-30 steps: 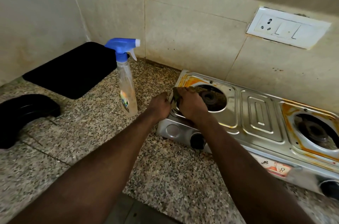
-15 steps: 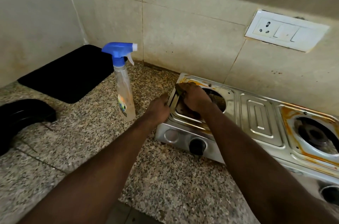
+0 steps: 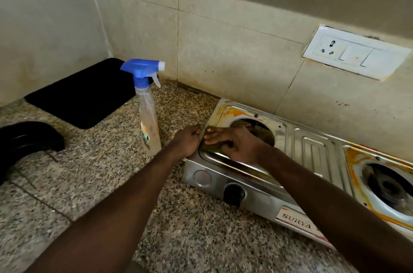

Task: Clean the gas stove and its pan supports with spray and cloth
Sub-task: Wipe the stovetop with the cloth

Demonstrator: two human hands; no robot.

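A steel two-burner gas stove point(image 3: 312, 152) sits on the granite counter against the tiled wall, with orange-brown stains around both burner holes. No pan supports are on it. My left hand point(image 3: 187, 141) grips the stove's left edge. My right hand point(image 3: 237, 143) lies on the left burner tray and presses a greenish cloth point(image 3: 212, 150) flat against the steel near the left rim. Most of the cloth is hidden under my fingers. A clear spray bottle point(image 3: 148, 120) with a blue trigger head stands upright just left of the stove.
A black tray point(image 3: 85, 94) lies in the back left corner. A black curved object point(image 3: 26, 141) sits at the left edge. A white socket plate point(image 3: 355, 52) is on the wall above the stove. Speckled granite counter point(image 3: 201, 228) stretches in front.
My right hand has slid the cloth from the burner hole's back left toward the left rim and flattened on it. My left hand stays on the stove's left edge.
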